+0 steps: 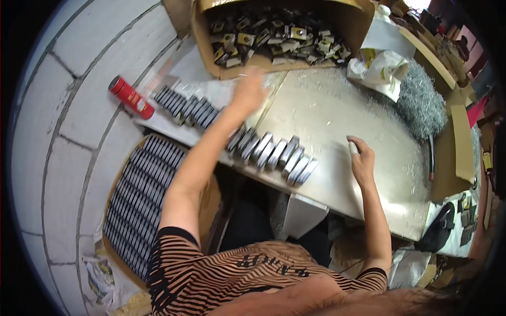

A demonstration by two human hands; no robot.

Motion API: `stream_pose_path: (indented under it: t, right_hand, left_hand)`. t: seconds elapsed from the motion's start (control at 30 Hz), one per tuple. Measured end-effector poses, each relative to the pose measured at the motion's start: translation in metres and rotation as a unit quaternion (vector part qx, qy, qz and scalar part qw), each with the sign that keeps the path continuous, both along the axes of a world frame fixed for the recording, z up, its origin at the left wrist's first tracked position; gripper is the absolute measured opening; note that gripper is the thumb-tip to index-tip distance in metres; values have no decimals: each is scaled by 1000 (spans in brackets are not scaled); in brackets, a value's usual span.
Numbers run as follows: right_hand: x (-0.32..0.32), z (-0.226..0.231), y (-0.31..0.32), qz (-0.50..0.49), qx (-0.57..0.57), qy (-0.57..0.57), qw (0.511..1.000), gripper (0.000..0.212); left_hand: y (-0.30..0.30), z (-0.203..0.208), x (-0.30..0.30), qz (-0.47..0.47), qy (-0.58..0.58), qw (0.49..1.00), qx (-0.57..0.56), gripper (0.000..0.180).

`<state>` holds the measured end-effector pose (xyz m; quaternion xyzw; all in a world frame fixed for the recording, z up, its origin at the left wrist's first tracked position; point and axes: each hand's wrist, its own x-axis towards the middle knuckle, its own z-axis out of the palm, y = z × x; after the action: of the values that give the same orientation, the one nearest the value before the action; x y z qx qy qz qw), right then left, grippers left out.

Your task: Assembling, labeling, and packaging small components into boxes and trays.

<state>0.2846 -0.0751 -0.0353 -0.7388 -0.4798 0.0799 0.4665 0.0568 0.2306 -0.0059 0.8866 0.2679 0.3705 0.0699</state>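
Note:
My left hand (250,90) is stretched out over the far side of the table, just short of a cardboard box (212,67) on its side. It is smeared by motion, so I cannot tell what its fingers do. Many small black, yellow and pale pieces (274,39) lie heaped in that box. Below my left forearm runs a slanting row of flat dark and silver blocks (276,152), standing on edge along the table's near side. Over the right part of the table, my right hand (363,162) is closed, with a small pale thing at its fingertips that I cannot make out.
The metal-topped table (321,110) has thin wire bits scattered about. A tangled heap of metal pins (421,100) and a white bag (382,73) are at the right. At the left stand a red can (130,97) and, lower down, a carton of neatly packed blocks (139,205).

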Motion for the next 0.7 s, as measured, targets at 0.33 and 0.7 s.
stream_pose_path:
  t: [0.33, 0.7]
  right_hand:
    - [107, -53, 297, -245, -230, -183, 924, 81]
    - [10, -56, 124, 30, -234, -270, 934, 56]
  left_hand:
    - [258, -52, -19, 250, 225, 933, -130, 82]
    - [114, -4, 22, 44, 59, 981, -181, 66]
